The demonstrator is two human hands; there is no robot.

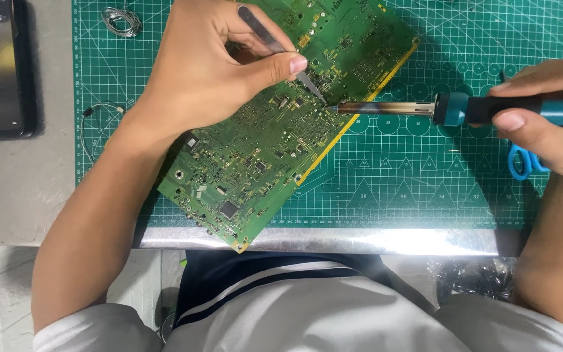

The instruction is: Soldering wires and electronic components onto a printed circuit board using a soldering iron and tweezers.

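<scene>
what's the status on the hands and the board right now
Left hand pinching tweezers; right hand gripping soldering iron. Both tips meet on circuit board. Nothing in the way.

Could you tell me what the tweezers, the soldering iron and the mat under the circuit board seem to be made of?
The tweezers in the left hand look like bare steel: grey, thin, dull sheen. The soldering iron in the right hand has a metal barrel, discoloured brown, and a teal handle, probably plastic. The mat looks like matte green rubbery vinyl with a printed white grid.
</scene>
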